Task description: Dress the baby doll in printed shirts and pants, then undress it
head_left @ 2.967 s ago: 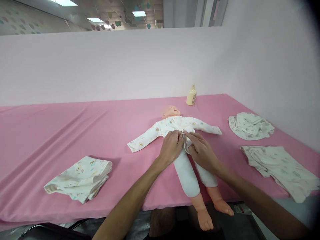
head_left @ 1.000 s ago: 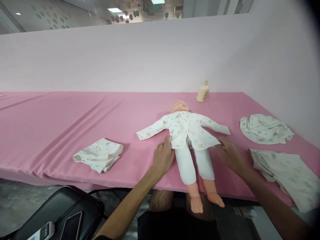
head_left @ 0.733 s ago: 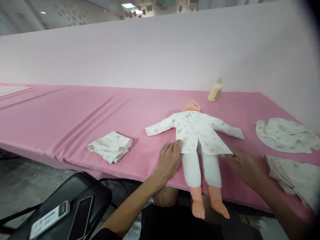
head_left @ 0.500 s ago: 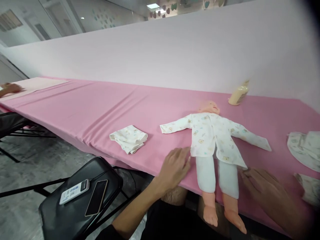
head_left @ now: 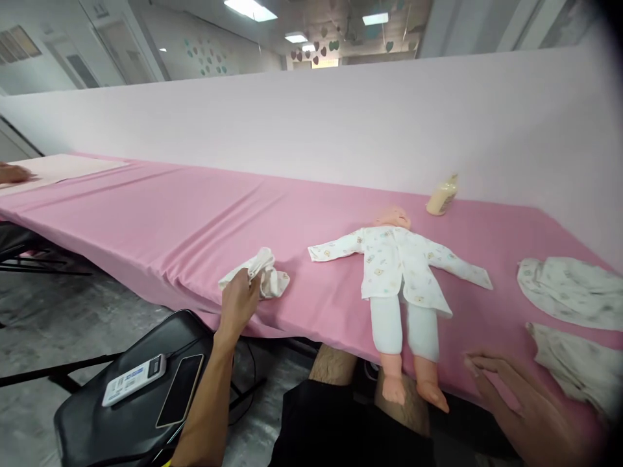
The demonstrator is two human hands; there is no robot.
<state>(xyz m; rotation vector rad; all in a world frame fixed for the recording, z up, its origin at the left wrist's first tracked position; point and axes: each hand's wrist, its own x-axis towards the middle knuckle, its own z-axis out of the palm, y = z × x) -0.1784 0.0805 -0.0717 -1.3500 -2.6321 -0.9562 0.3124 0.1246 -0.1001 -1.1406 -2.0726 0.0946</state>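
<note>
1. The folded baby garment (head_left: pixel 257 275) lies on the pink tablecloth (head_left: pixel 160 220) near the table's front edge, bunched up where the left hand (head_left: pixel 239 299) meets it. It is thin printed cotton, and it will likely handle as light, soft and floppy, so it will sag and unfold if lifted by one corner; a pinch through several layers at the bunched edge nearest the fingers looks the surest hold.
2. The left hand's fingers are curled together onto the near left edge of the garment, gripping a fold of cloth; the rest of the garment trails away beyond the fingertips.
3. The right hand (head_left: pixel 523 405) hovers low over the table's front edge with its fingers spread apart and nothing in them, blurred in the frame.
4. Just beyond those spread fingers lie the feet of the baby doll (head_left: pixel 396 272), which lies on its back in a printed top and white leggings, well apart from the left hand's fingers.
5. The only container is a cream lotion bottle (head_left: pixel 442 196), standing tilted far past the doll's head by the partition; its contents cannot be seen.
6. Two more printed garments (head_left: pixel 569 292) lie beyond the right hand's fingertips, towards the table's right end.
7. Below the left wrist, a black chair (head_left: pixel 121 421) carries a phone (head_left: pixel 181 389) and a small white device (head_left: pixel 134 379).
</note>
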